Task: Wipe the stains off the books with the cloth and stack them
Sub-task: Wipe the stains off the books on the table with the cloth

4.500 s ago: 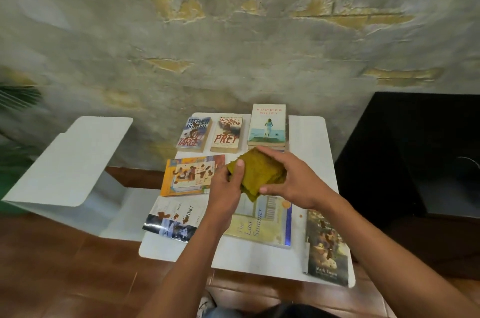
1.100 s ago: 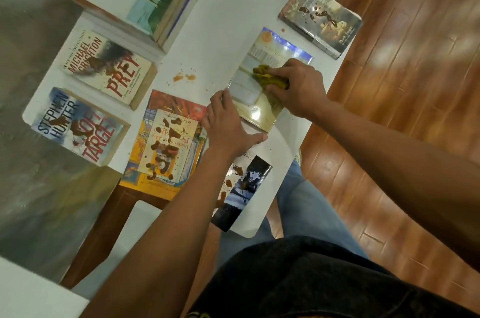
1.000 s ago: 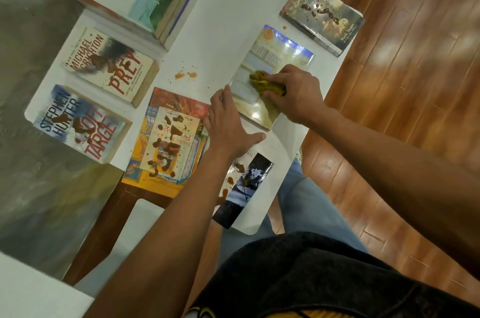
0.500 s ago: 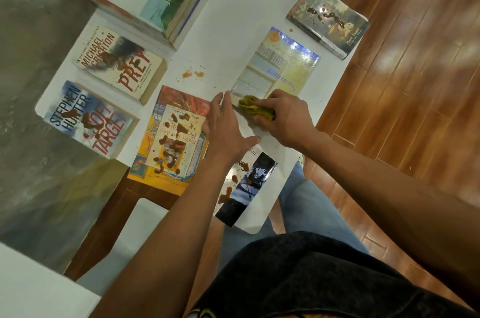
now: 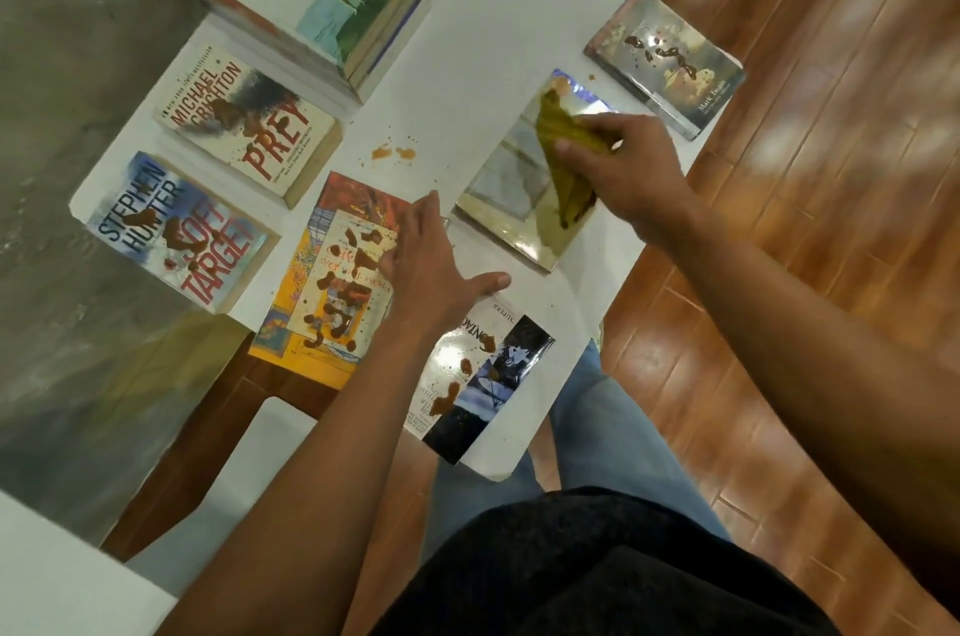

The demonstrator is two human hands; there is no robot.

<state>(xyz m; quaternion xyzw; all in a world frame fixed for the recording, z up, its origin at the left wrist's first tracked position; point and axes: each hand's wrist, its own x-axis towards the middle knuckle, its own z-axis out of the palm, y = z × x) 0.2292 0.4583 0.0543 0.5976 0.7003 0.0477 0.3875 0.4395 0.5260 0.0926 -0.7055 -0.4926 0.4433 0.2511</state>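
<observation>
White tabletop (image 5: pixel 483 79), wood floor around. Right hand (image 5: pixel 623 167) grip closed on mustard cloth (image 5: pixel 566 157), pressing glossy book (image 5: pixel 519 198) (right of centre). Left hand (image 5: pixel 431 266) flat, fingers straight, beside it. Brown-stained books around.

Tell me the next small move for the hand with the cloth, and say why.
Probably draw the cloth back down the glossy book toward its near edge. The right hand holds it at the far end, a wet yellowish film remains on the near cover, and the left hand rests beside the book.
</observation>
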